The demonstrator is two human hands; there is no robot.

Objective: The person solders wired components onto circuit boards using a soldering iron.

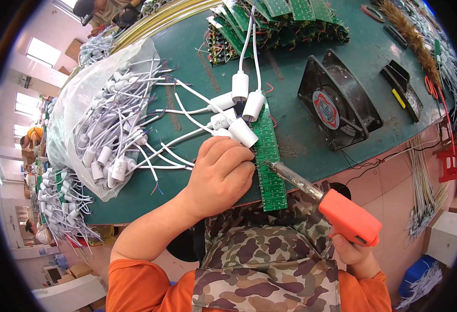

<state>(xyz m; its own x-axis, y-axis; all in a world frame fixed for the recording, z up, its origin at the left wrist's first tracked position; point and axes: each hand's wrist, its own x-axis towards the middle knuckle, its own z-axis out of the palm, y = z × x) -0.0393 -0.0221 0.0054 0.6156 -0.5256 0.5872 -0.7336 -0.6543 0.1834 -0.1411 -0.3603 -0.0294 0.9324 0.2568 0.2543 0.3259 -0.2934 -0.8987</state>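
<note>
My right hand [350,252] is wrapped round the handle of a red soldering gun [349,216]. Its metal barrel points up and left, and the tip rests at or just over a long green circuit board [271,171] that lies near the table edge. Against the left side of this board, my left hand [223,171] has its fingers curled in a pinch; whatever they hold is hidden. Just beyond the knuckles lie white cable connectors [243,132], several in a cluster. Two of them [240,86] lie with their cables running away toward the far edge.
On the left, a clear plastic bag [64,125] spills many white cabled connectors. Stacked green circuit boards [280,26] lie at the far side. A black fan [337,99] stands right of the board, with a black holder [402,91] beyond it. The green table [187,57] curves along its near edge.
</note>
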